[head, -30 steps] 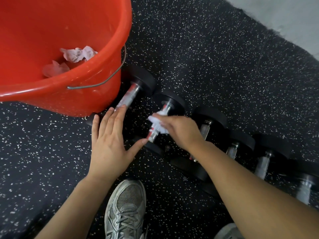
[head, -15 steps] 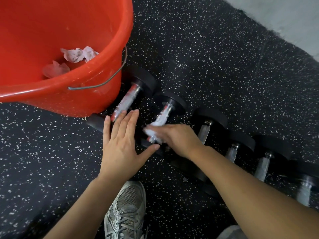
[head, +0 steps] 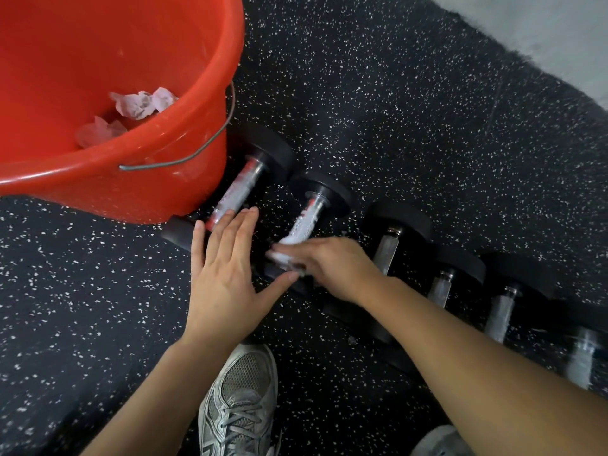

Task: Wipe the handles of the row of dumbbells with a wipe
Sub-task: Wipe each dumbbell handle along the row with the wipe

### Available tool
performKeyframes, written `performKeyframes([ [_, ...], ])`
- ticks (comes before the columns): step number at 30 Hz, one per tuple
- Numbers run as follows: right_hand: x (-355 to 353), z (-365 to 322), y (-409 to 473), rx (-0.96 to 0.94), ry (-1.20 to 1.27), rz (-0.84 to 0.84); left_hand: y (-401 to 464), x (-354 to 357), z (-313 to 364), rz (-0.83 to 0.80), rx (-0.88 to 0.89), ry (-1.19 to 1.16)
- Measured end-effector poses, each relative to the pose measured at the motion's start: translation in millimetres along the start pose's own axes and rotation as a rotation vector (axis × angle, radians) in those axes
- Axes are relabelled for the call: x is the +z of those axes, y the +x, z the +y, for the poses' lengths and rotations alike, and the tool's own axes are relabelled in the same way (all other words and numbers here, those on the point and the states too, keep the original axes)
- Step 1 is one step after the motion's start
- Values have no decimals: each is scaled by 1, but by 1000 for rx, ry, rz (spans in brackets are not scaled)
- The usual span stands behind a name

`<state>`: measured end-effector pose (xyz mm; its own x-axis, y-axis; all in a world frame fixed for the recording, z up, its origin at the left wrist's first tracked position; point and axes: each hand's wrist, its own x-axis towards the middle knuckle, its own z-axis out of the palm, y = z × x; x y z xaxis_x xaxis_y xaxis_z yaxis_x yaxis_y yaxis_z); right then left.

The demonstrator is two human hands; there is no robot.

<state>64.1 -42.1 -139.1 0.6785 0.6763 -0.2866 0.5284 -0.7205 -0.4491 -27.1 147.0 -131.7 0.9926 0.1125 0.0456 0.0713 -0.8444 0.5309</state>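
A row of black dumbbells with silver handles runs from the bucket down to the right. The first dumbbell (head: 238,189) lies against the bucket. My right hand (head: 332,266) presses a white wipe (head: 284,256) onto the near end of the second dumbbell's handle (head: 307,218). My left hand (head: 223,274) lies flat, fingers apart, between the first two dumbbells, its thumb touching the second dumbbell's near head. A third dumbbell (head: 390,246) and several more (head: 500,312) follow to the right, partly hidden by my right forearm.
A large red bucket (head: 184,179) with a wire handle stands at the upper left and holds crumpled used wipes (head: 141,102). My grey sneaker (head: 240,399) is on the speckled rubber floor (head: 394,110) below the hands. Bare grey floor (head: 559,24) shows at top right.
My right hand has slid the wipe down the second handle toward its near end. My left hand has shifted right and forward, from beside the first dumbbell to between the two.
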Motion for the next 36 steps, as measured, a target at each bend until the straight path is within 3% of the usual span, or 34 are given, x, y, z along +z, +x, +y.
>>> performKeyframes([
  [6,-15,26,21,286,127,236,0,-2,0,4,2,12],
  [11,4,10,2,192,244,65,0,0,1,25,15,15],
  [16,13,-1,-3,142,150,-61,-3,3,6,34,37,1],
  [24,-24,25,-57,262,365,319,-8,15,32,6,106,-19],
  [31,-45,79,-120,407,276,361,-10,34,74,-82,251,-10],
  [36,-39,93,-131,404,180,314,-22,53,93,-193,315,28],
])
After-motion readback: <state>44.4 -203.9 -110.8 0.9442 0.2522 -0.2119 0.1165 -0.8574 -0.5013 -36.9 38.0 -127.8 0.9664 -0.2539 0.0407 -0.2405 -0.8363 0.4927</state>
